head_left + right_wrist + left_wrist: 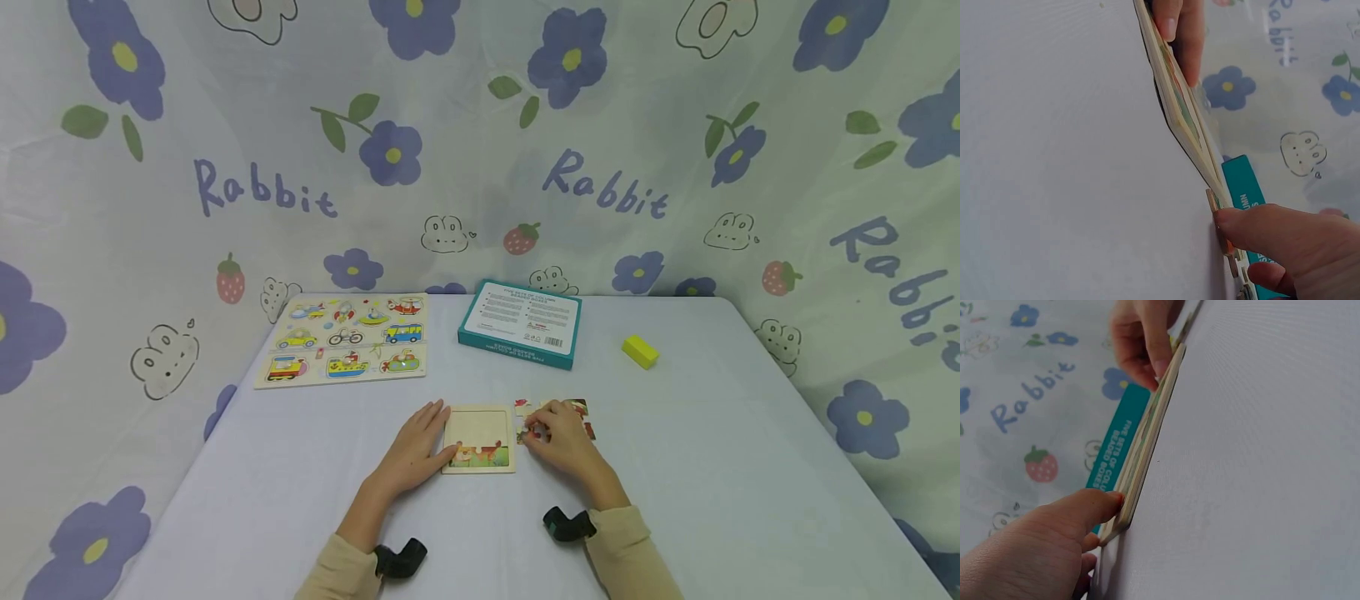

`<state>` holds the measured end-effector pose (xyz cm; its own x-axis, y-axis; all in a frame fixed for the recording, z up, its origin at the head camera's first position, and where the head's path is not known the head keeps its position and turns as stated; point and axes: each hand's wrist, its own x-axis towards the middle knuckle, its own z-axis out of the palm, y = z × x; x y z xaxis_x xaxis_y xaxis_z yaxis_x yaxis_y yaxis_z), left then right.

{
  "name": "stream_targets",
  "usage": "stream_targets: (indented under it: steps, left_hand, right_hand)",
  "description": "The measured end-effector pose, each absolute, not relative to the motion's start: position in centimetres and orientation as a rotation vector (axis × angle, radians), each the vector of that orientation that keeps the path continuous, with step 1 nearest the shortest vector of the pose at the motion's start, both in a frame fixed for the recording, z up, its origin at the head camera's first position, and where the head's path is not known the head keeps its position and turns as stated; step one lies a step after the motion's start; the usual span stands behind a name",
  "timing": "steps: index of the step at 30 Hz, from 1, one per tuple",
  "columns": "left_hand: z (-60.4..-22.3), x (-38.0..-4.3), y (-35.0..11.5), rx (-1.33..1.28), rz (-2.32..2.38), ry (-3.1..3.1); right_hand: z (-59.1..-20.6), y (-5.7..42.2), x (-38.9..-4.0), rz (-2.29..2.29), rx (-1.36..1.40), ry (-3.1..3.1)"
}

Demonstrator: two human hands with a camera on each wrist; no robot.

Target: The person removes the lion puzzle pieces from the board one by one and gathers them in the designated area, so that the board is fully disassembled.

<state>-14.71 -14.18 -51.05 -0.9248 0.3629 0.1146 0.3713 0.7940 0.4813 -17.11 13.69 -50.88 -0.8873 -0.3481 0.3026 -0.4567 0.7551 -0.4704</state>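
Observation:
A square wooden puzzle board (480, 410) lies flat, its bottom strip filled with picture pieces (480, 456) and its upper part bare wood. My left hand (411, 450) rests along the board's left side with fingers fairly straight; its thumb (1094, 507) touches the frame's edge. Just right of the board, my right hand (564, 442) bends over loose puzzle pieces (581, 407) and partly hides them. Its thumb (1254, 226) and fingers pinch a puzzle piece (1211, 199); the picture on that piece is hard to make out.
At the back left lies a vehicle peg puzzle (345, 337). A teal box (521, 325) with a white label stands behind the board. Farther right is a yellow block (641, 352). All of these are on a white-covered table (750, 483) before a flowered curtain (480, 192).

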Motion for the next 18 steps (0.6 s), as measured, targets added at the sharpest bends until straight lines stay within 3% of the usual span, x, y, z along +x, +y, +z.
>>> stream_targets:
  steps: [18]
  left_hand:
    - [-51.32,-14.84,-14.24,-0.616,-0.791,-2.927]
  right_hand:
    - [-50.57,13.53,-16.99,0.858,0.677,-2.746]
